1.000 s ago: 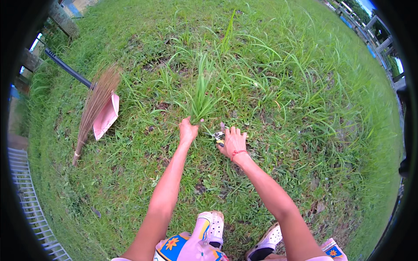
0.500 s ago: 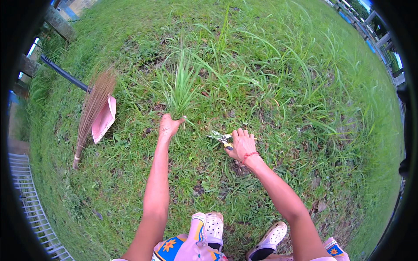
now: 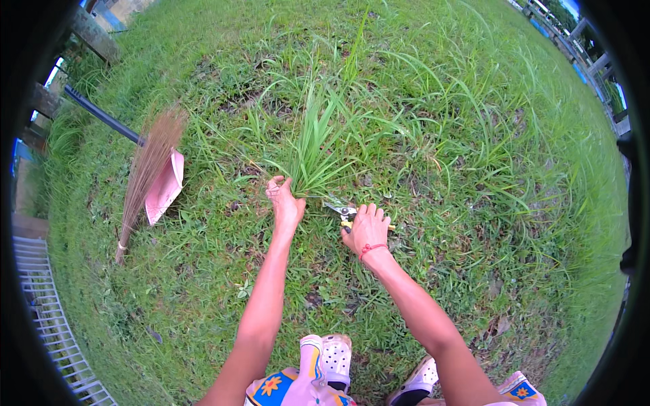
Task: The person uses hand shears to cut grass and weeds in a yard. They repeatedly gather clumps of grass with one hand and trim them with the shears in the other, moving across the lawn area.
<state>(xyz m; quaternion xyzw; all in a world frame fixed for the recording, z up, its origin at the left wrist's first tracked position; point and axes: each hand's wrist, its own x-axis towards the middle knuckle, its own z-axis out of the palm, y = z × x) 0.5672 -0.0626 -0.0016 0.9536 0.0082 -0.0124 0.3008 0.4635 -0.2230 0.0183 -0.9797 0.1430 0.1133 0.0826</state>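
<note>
I'm seemingly readying a cut, left hand [image 3: 287,206] at the grass tuft [image 3: 315,150], grip unclear, right hand [image 3: 367,229] grasping shears [image 3: 347,212] to bring closer.

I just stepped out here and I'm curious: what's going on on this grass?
A person is working with both hands low over the grass. Their left hand is at the base of a tall green tuft, though how firmly it grips is unclear. Their right hand holds pruning shears, the blades toward the tuft's base. Off to the left, a twig broom overlaps a pink dustpan in view.
</note>
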